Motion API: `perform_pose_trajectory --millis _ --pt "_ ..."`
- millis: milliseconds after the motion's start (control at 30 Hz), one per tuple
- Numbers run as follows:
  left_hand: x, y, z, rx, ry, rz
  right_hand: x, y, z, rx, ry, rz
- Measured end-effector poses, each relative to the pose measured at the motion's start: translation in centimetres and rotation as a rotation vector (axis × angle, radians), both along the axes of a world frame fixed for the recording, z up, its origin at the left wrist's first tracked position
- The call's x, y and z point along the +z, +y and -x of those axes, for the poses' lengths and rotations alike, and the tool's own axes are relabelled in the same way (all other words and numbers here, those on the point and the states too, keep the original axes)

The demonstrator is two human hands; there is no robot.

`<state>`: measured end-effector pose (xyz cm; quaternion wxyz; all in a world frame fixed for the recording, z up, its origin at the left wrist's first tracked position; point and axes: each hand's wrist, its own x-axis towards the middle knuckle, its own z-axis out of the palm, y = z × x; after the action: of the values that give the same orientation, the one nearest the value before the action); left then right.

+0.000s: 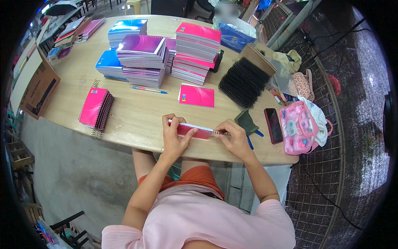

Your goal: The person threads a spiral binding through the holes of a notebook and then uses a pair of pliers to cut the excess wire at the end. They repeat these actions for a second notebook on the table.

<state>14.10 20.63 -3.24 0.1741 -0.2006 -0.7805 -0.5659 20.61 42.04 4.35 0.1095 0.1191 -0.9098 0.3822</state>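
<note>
My left hand (175, 137) grips a small pink notebook (198, 131) close to the table's front edge, its punched edge turned up. At the notebook's right end my right hand (234, 140) pinches a dark spiral coil (222, 133), which lines up with the row of holes. How far the coil has entered the holes is too small to tell. Beyond my hands lies a loose pink notebook (197, 96) without a coil. To the left, several pink notebooks with coils (95, 108) are piled together, coil ends sticking out.
Tall stacks of pink (195, 54), purple (143, 58) and blue notebooks (112, 64) stand at the back. A pen (148, 89) lies before them. On the right are black coils (243, 81), a dark green piece (246, 121), a phone (273, 125) and a pink bag (295, 128).
</note>
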Motion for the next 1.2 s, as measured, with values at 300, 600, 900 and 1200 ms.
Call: perform_pose_trajectory --millis 300,600,900,1200 --pt "0.0 0.0 0.2 0.008 0.000 0.012 -2.1 0.7 0.0 0.032 0.279 -0.100" --pt "0.2 -0.1 0.0 -0.020 -0.011 -0.004 0.2 -1.1 -0.1 -0.045 -0.098 0.024" --pt "0.0 -0.1 -0.1 -0.022 0.005 -0.020 0.0 -2.3 0.1 -0.110 0.036 -0.128" --pt "-0.6 -0.8 -0.7 -0.039 -0.030 -0.059 -1.2 2.6 0.5 -0.477 0.166 -0.322"
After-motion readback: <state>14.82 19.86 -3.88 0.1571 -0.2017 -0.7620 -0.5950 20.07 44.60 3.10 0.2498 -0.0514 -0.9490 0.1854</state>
